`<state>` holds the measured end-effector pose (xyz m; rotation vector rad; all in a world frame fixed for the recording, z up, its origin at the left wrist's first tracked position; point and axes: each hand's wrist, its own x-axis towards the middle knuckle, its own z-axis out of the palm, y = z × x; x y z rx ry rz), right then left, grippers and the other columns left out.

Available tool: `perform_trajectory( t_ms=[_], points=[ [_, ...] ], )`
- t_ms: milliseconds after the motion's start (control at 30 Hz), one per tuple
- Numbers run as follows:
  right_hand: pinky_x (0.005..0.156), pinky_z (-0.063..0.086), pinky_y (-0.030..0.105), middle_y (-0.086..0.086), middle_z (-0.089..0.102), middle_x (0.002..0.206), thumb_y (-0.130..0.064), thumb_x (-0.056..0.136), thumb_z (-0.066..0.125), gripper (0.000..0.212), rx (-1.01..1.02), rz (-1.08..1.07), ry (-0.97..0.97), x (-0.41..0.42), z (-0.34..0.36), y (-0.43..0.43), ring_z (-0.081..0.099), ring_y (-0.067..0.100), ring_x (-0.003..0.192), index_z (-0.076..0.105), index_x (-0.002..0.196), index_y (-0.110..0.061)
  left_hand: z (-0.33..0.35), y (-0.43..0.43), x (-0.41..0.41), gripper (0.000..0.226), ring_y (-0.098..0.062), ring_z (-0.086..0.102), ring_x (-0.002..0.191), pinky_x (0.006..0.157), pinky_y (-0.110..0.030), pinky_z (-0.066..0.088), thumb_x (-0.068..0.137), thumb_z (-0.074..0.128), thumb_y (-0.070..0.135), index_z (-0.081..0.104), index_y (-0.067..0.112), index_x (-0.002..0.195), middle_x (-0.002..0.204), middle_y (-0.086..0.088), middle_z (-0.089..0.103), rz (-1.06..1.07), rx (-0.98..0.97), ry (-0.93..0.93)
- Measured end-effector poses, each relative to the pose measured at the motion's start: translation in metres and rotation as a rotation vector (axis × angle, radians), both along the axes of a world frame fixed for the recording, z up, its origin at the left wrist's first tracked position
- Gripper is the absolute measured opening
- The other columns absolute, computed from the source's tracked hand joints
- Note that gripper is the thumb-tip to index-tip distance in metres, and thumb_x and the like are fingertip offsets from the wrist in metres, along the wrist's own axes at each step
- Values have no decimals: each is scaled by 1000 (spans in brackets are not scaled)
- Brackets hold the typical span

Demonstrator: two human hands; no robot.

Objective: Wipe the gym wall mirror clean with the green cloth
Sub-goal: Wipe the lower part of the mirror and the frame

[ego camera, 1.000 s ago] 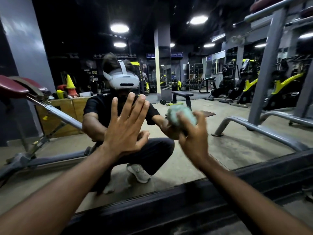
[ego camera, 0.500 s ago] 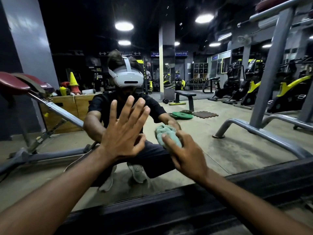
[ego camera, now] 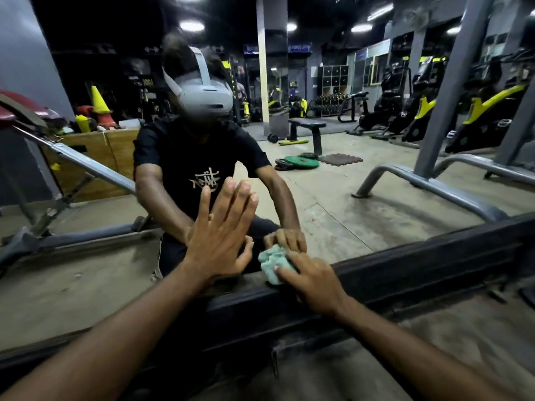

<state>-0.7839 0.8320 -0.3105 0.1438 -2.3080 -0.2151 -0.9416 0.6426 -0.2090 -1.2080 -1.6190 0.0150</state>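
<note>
The wall mirror [ego camera: 362,215] fills most of the view and reflects the gym and a crouching person with a headset. My left hand [ego camera: 220,238] lies flat against the glass with its fingers spread. My right hand [ego camera: 312,277] presses the bunched green cloth [ego camera: 273,263] against the lowest strip of the mirror, right above the dark bottom frame [ego camera: 419,261]. The fingers cover the cloth's right side. The reflected hand meets the cloth from the other side.
The dusty floor [ego camera: 463,342] runs below the dark frame at the lower right. In the reflection I see a red weight bench [ego camera: 43,134] at the left, a grey machine frame [ego camera: 434,180] at the right and green weight plates [ego camera: 301,162] on the floor.
My right hand has carried the cloth down the glass from chest height to the mirror's bottom edge. My left hand has slid lower too, and my view has tilted down.
</note>
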Motion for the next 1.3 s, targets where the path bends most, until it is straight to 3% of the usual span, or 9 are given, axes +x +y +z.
perform_trajectory(
  t_ms=[167,333,533,733,833,1000,1167,1233,1300],
  points=[
    [59,51,39,15,58,112,-19,70,78,48,-298,-301,318,2,18,9,60,36,86,53,111,-18,-55,-6,-4,98,-50,18,154,116,-77,18,78,67,39,30,-2,159,168,-26,18,-44,-8,-16],
    [54,51,37,14,63,112,-24,81,70,38,-80,-79,46,5,-19,3,61,33,83,60,117,-18,-70,-3,-7,100,-54,18,152,112,-82,17,75,64,41,31,-4,157,167,-26,21,-18,-57,3],
    [52,49,36,8,65,104,-26,69,80,49,-148,-366,248,35,25,55,63,33,70,54,110,-20,-61,25,7,104,-47,12,156,123,-69,8,72,67,40,30,-6,157,167,-27,20,-79,-75,57],
    [46,49,36,8,58,108,-31,80,73,45,-62,-143,1,35,-20,60,61,30,72,56,120,-21,-66,49,22,102,-53,13,153,116,-78,14,76,70,42,32,-8,156,166,-31,19,-30,-35,-9],
    [50,49,35,10,56,118,-25,78,72,47,-70,-134,144,47,24,89,61,34,76,55,121,-23,-56,60,25,101,-47,14,155,112,-81,16,77,69,46,32,0,158,168,-23,20,-63,-24,42],
    [56,48,36,13,49,121,-9,68,79,66,-340,-256,419,45,69,113,60,37,84,51,126,-23,-15,98,38,100,-49,18,154,112,-82,14,78,63,48,30,1,160,169,-20,21,-22,38,31],
    [56,53,34,11,60,120,-32,86,57,42,-97,0,11,65,32,123,64,34,78,53,127,-29,-6,108,47,102,-48,17,155,114,-79,19,83,60,55,24,-1,160,170,-21,18,-10,0,27],
    [61,49,29,11,62,120,-36,86,52,44,-146,-84,140,68,74,148,65,32,81,54,129,-28,5,112,52,100,-48,17,155,114,-79,17,83,60,55,26,0,160,170,-20,18,-5,-3,32],
    [57,44,28,9,57,120,-28,78,63,48,-169,-186,393,70,126,174,59,28,86,58,126,-24,26,120,56,101,-47,14,156,116,-78,16,83,61,56,26,3,161,171,-18,16,1,8,37]
  ],
)
